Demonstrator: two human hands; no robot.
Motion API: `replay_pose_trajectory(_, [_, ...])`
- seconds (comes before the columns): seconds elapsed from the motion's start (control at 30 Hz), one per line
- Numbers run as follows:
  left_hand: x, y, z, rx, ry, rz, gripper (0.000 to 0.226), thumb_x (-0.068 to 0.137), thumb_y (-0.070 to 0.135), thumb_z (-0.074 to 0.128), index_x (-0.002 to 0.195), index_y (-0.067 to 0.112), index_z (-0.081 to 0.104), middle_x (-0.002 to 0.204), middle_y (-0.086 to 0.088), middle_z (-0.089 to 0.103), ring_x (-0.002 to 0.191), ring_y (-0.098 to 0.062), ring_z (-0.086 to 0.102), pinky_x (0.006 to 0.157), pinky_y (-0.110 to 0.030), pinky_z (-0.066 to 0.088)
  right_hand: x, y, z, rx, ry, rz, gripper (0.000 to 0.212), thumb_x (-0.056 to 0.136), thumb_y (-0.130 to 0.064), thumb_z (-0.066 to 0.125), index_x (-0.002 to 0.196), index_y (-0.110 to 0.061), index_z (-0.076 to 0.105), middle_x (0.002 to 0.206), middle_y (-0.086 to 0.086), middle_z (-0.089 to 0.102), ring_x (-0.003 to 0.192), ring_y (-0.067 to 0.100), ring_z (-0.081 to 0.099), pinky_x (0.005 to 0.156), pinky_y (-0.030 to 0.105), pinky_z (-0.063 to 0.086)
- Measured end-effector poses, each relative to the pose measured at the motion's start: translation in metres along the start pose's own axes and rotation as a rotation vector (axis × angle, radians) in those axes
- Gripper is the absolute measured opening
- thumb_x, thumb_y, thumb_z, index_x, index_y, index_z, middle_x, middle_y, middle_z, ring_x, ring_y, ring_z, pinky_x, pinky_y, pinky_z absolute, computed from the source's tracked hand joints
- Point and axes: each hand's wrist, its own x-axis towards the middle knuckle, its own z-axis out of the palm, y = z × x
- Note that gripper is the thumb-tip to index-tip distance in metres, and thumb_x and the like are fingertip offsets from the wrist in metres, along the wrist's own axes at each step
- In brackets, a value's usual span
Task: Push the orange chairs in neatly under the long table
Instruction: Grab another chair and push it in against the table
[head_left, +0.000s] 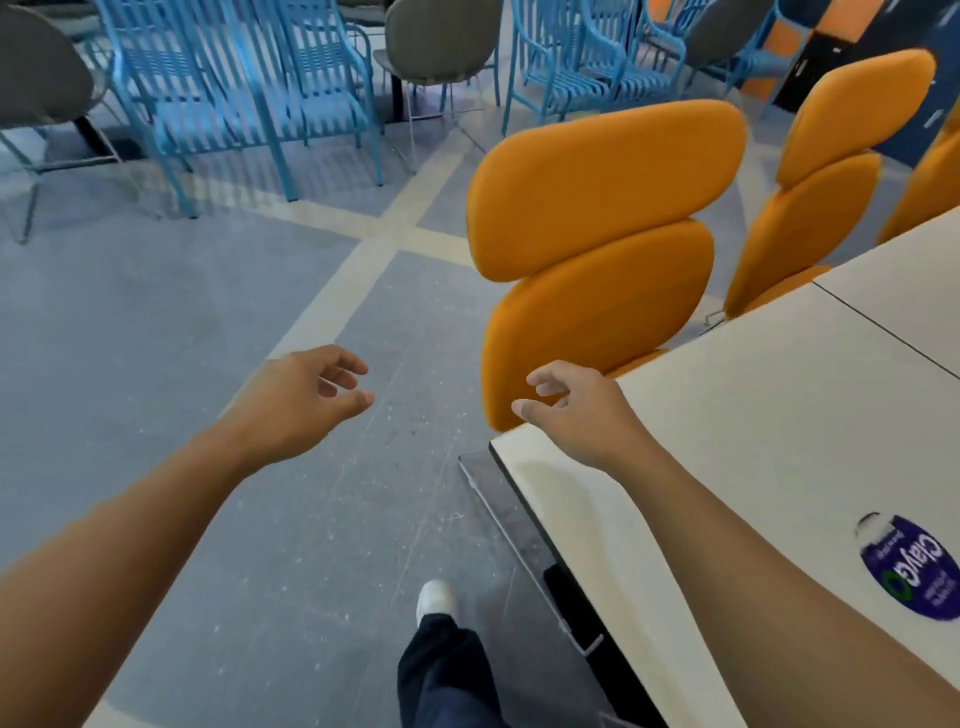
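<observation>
The person stands at the corner of the long table, facing along its left edge. Both hands are held forward and grasp nothing. The left hand hangs over bare floor with its fingers loosely curled. The right hand hovers above the table corner, just beside the lower pad of the nearest orange chair, fingers relaxed; whether a fingertip touches the pad cannot be told.

That chair stands at the table's edge with its seat partly beneath the top. A second orange chair and the edge of a third orange chair follow farther along the same side.

The step in hand appears to be the reach for the nearest chair's back. To do it well, each hand would best take one side of the upper pad, so that the push runs square to the table edge and the chair does not swivel. A slow, level push should stop once the back lies parallel with the edge and in line with its neighbours.

A white shoe is planted near the table's foot, a likely trip point. Blue chairs stand well apart behind.
</observation>
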Motion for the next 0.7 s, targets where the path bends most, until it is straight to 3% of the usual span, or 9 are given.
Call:
replay_pose_trajectory(0.3, [0.185,0.024,-0.030,0.040,-0.076,0.050,0.030,0.086,0.038,0.069,0.113,0.026,0.063,0.108,0.007,0.067,0.098,-0.012,0.064,0.079,-0.028,0.045,0.159,-0.022,-0.044,-0.008,0.118,0.075,0.050,0.092,-0.051,0.065,0.135,-0.027,0.055,0.137,0.000,0.058,0.125,0.023,0.053,0.101,0.048,0.048])
replay_pose_trajectory(0.5, [0.280,0.028,-0.047,0.066,-0.116,0.107,0.030,0.086,0.039,0.068,0.113,0.027,0.063,0.109,0.006,0.068,0.099,-0.012,0.064,0.081,-0.028,0.046,0.231,-0.043,-0.078,0.114,0.463,0.157,0.065,0.091,-0.068,0.053,0.142,-0.029,0.047,0.140,-0.002,0.054,0.129,0.022,0.050,0.101,0.045,0.047])
replay_pose_trajectory(0.6, [0.324,0.030,-0.052,0.080,-0.153,0.157,0.031,0.086,0.039,0.068,0.113,0.027,0.063,0.109,0.006,0.067,0.100,-0.013,0.064,0.082,-0.030,0.046,0.258,-0.054,-0.089,0.150,0.545,0.204,0.067,0.090,-0.071,0.050,0.144,-0.032,0.043,0.143,-0.005,0.051,0.129,0.018,0.049,0.098,0.039,0.048])
replay_pose_trajectory(0.7, [0.368,0.030,-0.058,0.084,-0.184,0.217,0.030,0.085,0.039,0.069,0.113,0.027,0.064,0.108,0.007,0.068,0.099,-0.012,0.064,0.080,-0.028,0.046,0.281,-0.066,-0.096,0.153,0.616,0.247,0.073,0.088,-0.074,0.050,0.146,-0.031,0.041,0.146,-0.005,0.049,0.130,0.020,0.049,0.102,0.045,0.049])
